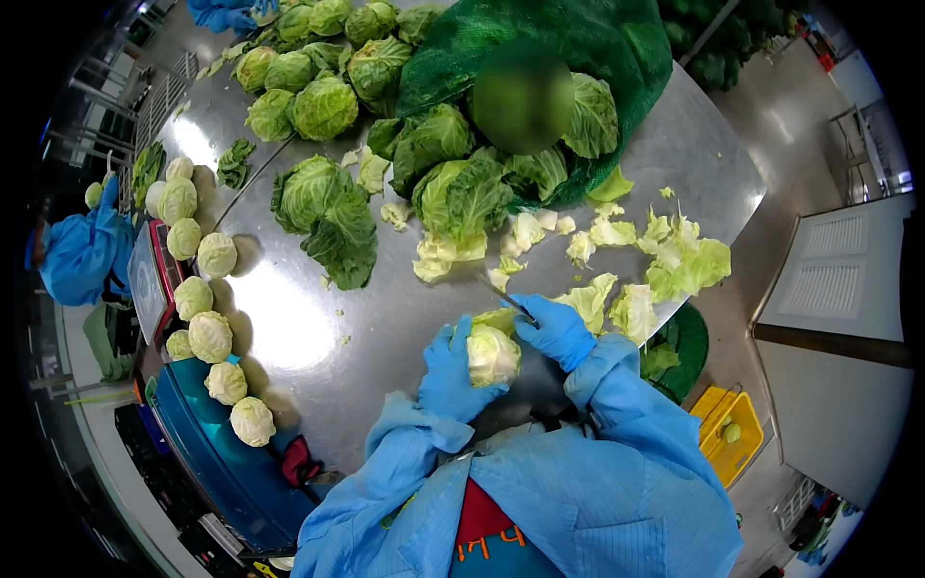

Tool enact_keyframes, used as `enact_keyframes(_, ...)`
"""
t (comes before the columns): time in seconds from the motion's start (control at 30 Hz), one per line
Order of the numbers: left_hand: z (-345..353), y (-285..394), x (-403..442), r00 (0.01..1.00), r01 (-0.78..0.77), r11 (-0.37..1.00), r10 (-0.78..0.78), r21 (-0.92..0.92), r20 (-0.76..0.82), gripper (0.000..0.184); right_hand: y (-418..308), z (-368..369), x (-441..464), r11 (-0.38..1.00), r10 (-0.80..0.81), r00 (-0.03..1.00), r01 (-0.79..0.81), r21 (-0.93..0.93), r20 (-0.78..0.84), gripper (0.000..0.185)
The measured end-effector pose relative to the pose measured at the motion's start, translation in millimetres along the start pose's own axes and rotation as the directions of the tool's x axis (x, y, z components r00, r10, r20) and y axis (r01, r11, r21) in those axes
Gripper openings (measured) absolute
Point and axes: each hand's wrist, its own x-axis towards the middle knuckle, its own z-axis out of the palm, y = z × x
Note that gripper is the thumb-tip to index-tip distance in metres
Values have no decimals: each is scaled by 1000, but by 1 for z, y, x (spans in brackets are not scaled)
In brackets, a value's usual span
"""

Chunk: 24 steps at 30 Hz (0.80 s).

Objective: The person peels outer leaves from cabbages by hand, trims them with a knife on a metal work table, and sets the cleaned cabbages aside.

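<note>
Low in the middle of the head view, my left hand (449, 373) in a blue glove wraps round a small pale cabbage (493, 356) from its left side and underneath. My right hand (555, 332), gloved in blue too, is closed on a knife (508, 298) whose thin dark blade points up and to the left. It is close to the right edge of the cabbage. Loose pale cabbage leaves (634, 312) lie just beyond my right hand. The knife's handle is mostly hidden in my fingers.
A steel table (289, 318) carries a row of trimmed cabbages (210, 335) on the left and untrimmed green cabbages (326, 106) at the back. A green mesh bag (617, 58) spills more cabbages. Below the right edge are a green basket (696, 347) and yellow crate (750, 453). A co-worker's blue sleeve (82, 255) shows left.
</note>
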Motion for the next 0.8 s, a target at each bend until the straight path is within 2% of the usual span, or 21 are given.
enact_keyframes(0.1,9,-43,-8,965,-257,917,225,-307,-134,105,5,8,-1,970,8,999,4,244,-50,38)
enact_keyframes(0.2,-3,-63,-25,943,-333,894,309,-300,-125,101,21,19,-2,962,163,985,-145,232,-62,31)
enact_keyframes(0.23,0,-71,-33,952,-308,875,280,-374,-126,100,23,19,-4,972,186,980,-173,160,-68,30)
enact_keyframes(0.27,1,-76,-37,977,-209,801,196,-561,-85,101,26,17,-7,977,204,976,-197,86,-73,30)
enact_keyframes(0.3,3,-80,-40,993,-104,686,115,-720,-34,103,29,13,-8,977,214,974,-214,9,-75,29)
enact_keyframes(0.33,6,-85,-45,999,1,533,44,-846,29,105,28,7,-11,973,232,967,-232,9,-102,29)
enact_keyframes(0.4,13,-100,-46,998,53,490,-11,-870,54,108,30,-12,-14,964,263,949,-266,8,-172,28)
enact_keyframes(0.47,15,-103,-44,998,54,475,-36,-879,42,110,81,-16,-25,989,134,934,-150,-21,-332,33)
enact_keyframes(0.57,19,-96,-41,1000,14,516,-31,-856,-3,111,55,-69,-25,923,88,871,-254,-290,-483,43)
enact_keyframes(0.67,10,-87,-26,1000,5,588,5,-809,10,110,21,-86,-16,926,-34,794,-203,-317,-607,49)
enact_keyframes(0.7,7,-82,-22,1000,13,597,7,-802,22,110,16,-78,-16,972,-3,830,-128,-196,-557,50)
enact_keyframes(0.77,7,-79,-17,999,-9,614,48,-790,26,107,1,-53,-16,986,74,978,-43,160,-194,50)
enact_keyframes(0.8,10,-81,-13,996,-41,619,85,-785,15,105,-25,-48,-10,969,-37,998,47,243,-47,53)
